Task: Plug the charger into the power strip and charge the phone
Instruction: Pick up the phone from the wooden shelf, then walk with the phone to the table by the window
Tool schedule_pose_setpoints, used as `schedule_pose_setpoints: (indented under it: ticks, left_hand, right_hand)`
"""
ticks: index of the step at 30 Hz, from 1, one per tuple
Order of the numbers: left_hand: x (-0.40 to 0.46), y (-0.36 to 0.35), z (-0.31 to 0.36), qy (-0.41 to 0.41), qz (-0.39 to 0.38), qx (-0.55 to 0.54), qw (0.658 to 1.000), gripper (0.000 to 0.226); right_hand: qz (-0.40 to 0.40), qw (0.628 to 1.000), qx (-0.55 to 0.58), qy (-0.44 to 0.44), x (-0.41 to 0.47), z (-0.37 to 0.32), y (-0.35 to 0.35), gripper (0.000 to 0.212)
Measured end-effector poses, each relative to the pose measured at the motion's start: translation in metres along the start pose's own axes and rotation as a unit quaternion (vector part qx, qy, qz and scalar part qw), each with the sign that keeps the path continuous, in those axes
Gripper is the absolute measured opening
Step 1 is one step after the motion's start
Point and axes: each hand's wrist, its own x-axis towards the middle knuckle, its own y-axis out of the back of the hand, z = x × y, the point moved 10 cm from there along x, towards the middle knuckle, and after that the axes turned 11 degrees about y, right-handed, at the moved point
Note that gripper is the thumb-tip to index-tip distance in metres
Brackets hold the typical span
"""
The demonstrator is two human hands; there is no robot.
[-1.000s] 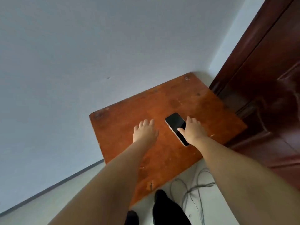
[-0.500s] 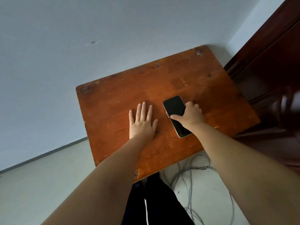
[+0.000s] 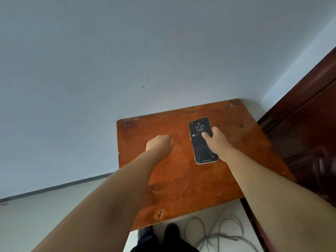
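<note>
Fingers of the right hand (image 3: 215, 140) are wrapped around the phone (image 3: 202, 140), thumb on its lit screen, so it's gripped just above the table (image 3: 181, 179); left hand (image 3: 160, 142) is a loose fist beside it, holding nothing. No charger or power strip visible, only cables (image 3: 214, 233) on the floor, so basically everything's left

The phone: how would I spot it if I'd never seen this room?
Find the orange-brown wooden table in the corner beside the dark door. Over its far right part, the right hand grips the phone: a dark slab, lit screen showing 14:26.
</note>
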Motion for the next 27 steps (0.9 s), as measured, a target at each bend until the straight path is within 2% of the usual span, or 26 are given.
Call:
schedule_pose_setpoints:
  ticks: [2, 5, 10, 13, 19, 27]
  left_hand:
    - [-0.003, 0.047, -0.010, 0.011, 0.084, -0.008, 0.996, 0.032]
    - [-0.012, 0.107, -0.042, 0.031, 0.169, -0.015, 0.985, 0.032]
    - [-0.040, 0.176, -0.128, 0.103, 0.238, -0.014, 0.966, 0.028]
    - [-0.076, 0.209, -0.194, 0.148, 0.281, -0.009, 0.948, 0.030]
    - [-0.178, 0.241, -0.336, 0.244, 0.335, -0.019, 0.910, 0.030]
    - [-0.374, 0.233, -0.556, 0.383, 0.360, -0.014, 0.851, 0.031]
  right_hand:
    - [0.018, 0.998, 0.020, 0.056, 0.008, -0.041, 0.000, 0.022]
    - [0.023, 0.992, 0.026, 0.124, 0.015, -0.106, -0.017, 0.024]
    - [-0.025, 0.980, 0.027, 0.195, 0.009, -0.198, -0.083, 0.028]
    - [-0.081, 0.969, 0.032, 0.232, -0.011, -0.249, -0.140, 0.032]
    - [-0.181, 0.936, 0.033, 0.301, -0.086, -0.338, -0.263, 0.028]
    - [-0.320, 0.873, 0.019, 0.367, -0.261, -0.430, -0.471, 0.023]
